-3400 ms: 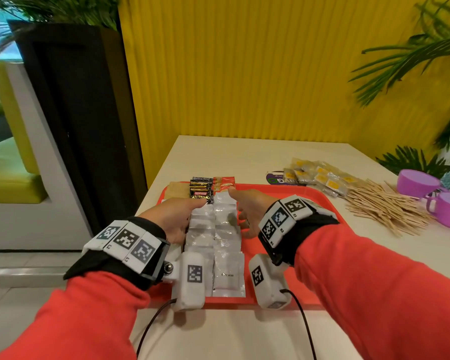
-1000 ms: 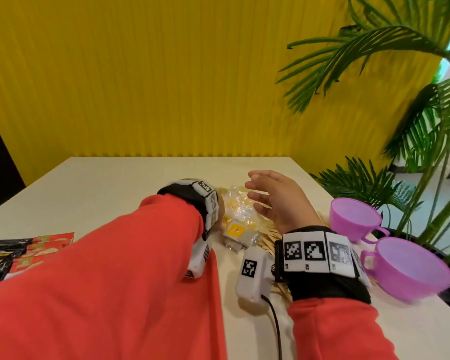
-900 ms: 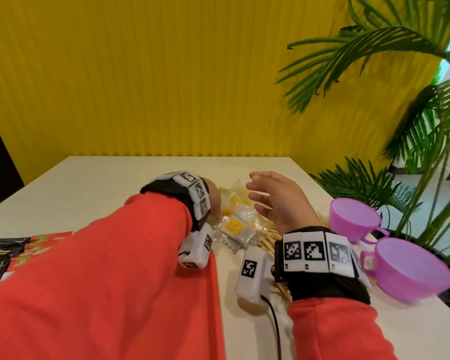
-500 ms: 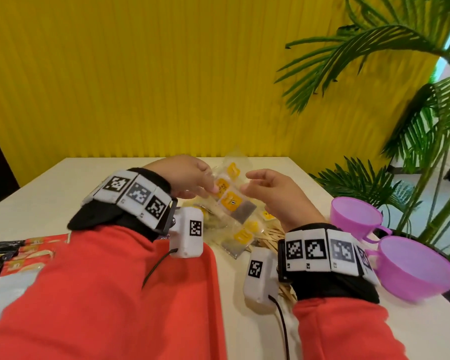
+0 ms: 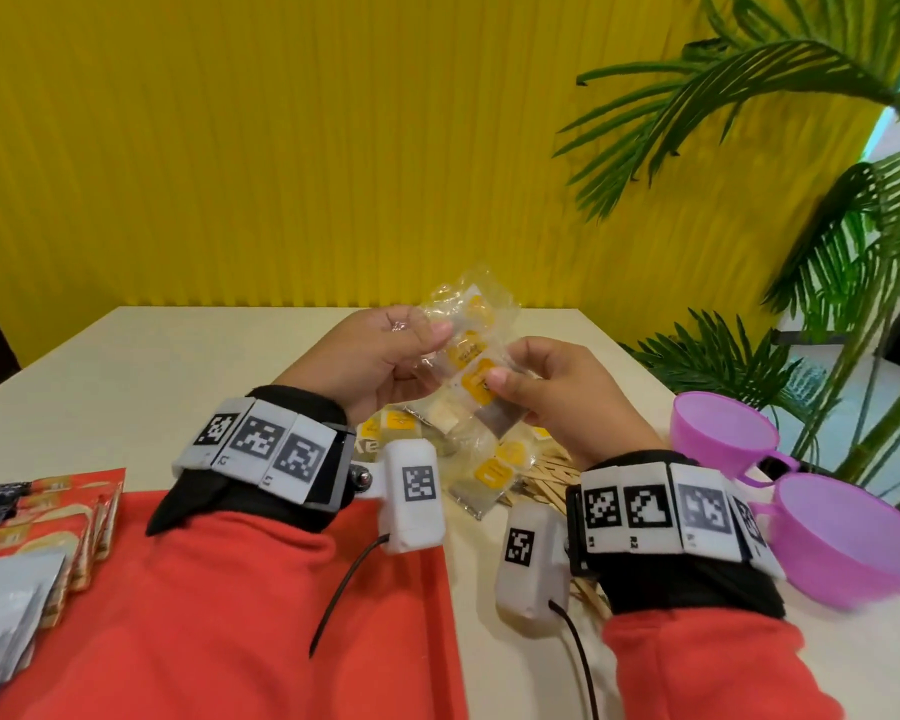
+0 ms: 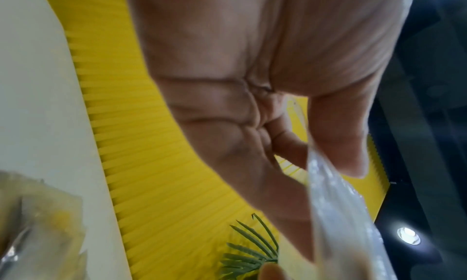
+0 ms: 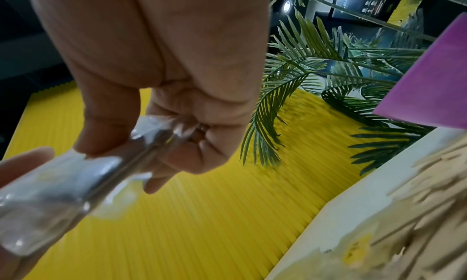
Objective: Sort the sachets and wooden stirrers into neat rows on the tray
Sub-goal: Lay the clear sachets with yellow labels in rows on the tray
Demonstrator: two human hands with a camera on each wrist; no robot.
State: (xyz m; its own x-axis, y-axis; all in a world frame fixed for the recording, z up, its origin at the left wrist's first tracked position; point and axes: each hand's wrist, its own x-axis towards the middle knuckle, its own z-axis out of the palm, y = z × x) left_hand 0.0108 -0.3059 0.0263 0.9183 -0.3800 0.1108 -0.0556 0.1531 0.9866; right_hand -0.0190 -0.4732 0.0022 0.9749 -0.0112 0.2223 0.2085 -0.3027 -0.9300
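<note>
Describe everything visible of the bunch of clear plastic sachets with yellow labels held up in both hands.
The bunch of clear plastic sachets with yellow labels is crinkly, see-through film showing pale and dark contents. It is raised off the cream table, tilted, above more such sachets lying there. The left hand pinches its upper part, and the right hand pinches its lower part, thumb on a label.

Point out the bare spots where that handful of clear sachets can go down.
Bare red tray lies between the red sachets on its left and its right edge, though the sleeve hangs over it. Bare table also lies behind the left hand. Right of the tray it is crowded: loose clear sachets, wooden stirrers, purple cups.
</note>
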